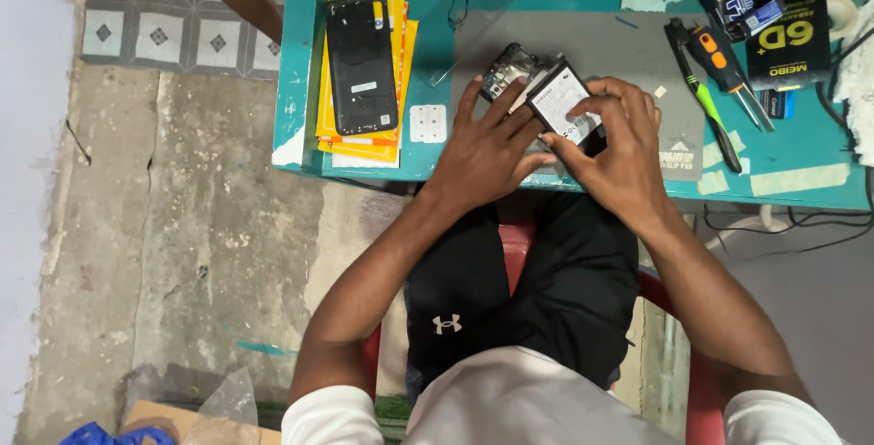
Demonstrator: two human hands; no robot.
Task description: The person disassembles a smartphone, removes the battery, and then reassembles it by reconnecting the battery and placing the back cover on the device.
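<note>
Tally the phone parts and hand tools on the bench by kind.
Opened phone under left hand: 1
Battery under right hand: 1
Back cover: 1
Screwdrivers: 2
Total: 5

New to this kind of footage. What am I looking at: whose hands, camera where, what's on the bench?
One picture, from a camera on the person's head, looking down at their own two bare hands; no machine. They sit on a red chair at a teal table. The left hand steadies an opened phone on a grey work mat. The right hand presses a phone battery into it. Nearby lie a black phone back cover on yellow packets, and screwdrivers.
</note>
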